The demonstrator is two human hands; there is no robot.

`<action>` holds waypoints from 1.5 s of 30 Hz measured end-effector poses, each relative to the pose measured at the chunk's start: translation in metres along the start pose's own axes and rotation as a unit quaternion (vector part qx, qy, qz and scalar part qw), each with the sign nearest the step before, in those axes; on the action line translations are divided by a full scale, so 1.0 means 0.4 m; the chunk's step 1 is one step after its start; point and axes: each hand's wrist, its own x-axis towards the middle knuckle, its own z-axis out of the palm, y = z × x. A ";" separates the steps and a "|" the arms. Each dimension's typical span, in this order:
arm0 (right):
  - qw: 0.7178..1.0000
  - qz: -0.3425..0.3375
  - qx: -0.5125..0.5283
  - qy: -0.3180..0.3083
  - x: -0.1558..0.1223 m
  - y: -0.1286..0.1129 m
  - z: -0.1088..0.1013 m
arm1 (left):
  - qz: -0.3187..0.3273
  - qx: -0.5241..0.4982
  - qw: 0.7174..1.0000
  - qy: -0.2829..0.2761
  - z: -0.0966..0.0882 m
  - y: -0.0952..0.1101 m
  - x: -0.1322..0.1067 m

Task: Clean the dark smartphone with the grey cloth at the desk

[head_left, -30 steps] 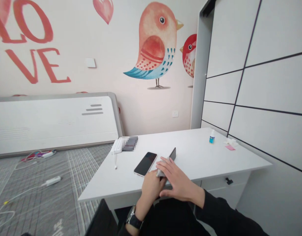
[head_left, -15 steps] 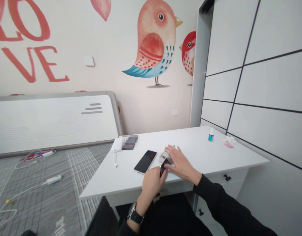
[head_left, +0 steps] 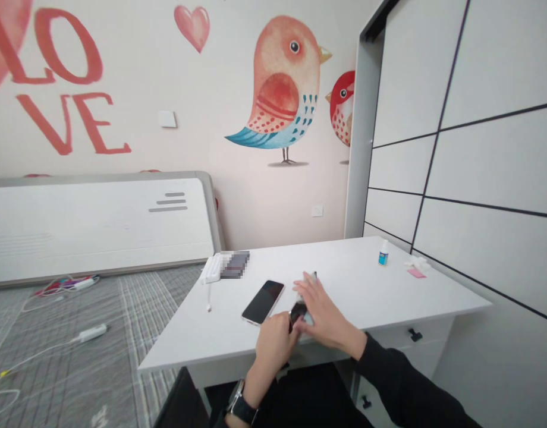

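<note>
My left hand (head_left: 273, 342) is closed on the near end of a dark phone (head_left: 297, 311) lying on the white desk (head_left: 220, 333). My right hand (head_left: 320, 312) lies over the same phone with fingers stretched flat, pressing a pale cloth (head_left: 300, 289) on it; most of the phone and cloth is hidden. A second black phone (head_left: 263, 301) lies face up just left of my hands. I wear a dark watch on my left wrist and black sleeves.
A small white bottle with a blue label (head_left: 383, 252), crumpled tissue (head_left: 417, 262) and a pink slip (head_left: 417, 273) sit at the desk's far right. A white power strip (head_left: 211, 268) lies at the far left edge. A white panel (head_left: 99, 223) and cables (head_left: 63, 284) rest on the bed.
My right hand slid along the phone, first away from me, then back a little toward me. My left hand kept hold of the near end. The view shifted slightly.
</note>
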 end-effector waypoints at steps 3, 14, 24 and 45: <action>0.994 -0.093 0.023 -0.043 -0.017 -0.049 0.003 | 0.025 0.003 0.999 -0.027 0.000 -0.005 0.003; 0.999 -0.033 0.017 -0.003 -0.011 -0.020 0.014 | -0.001 -0.008 1.000 0.000 -0.006 0.000 -0.003; 0.999 0.022 -0.032 0.007 -0.004 0.009 0.013 | -0.002 -0.003 1.000 0.013 -0.001 0.000 -0.003; 0.998 0.052 -0.031 0.006 -0.003 0.039 0.001 | -0.004 -0.003 1.000 0.026 -0.002 0.001 -0.004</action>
